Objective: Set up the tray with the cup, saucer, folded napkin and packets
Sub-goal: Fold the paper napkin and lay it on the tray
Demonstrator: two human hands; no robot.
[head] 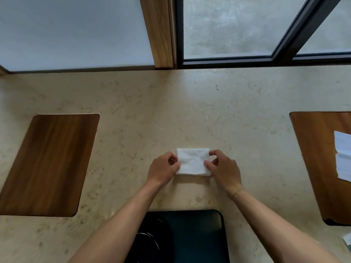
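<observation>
A white folded napkin (192,161) lies flat on the beige stone counter (171,111). My left hand (164,168) pinches its left edge and my right hand (222,168) pinches its right edge. Close to me sits a dark tray (199,234) between my forearms. On the tray's left part is a dark round saucer or cup (150,242), partly hidden by my left forearm. Packets are not clearly seen; a small white item (348,238) shows at the far right edge.
A wooden board (47,164) is set into the counter at the left. Another wooden board (319,158) at the right carries white napkins (342,158). A wall, wooden post and window frame run along the counter's far edge.
</observation>
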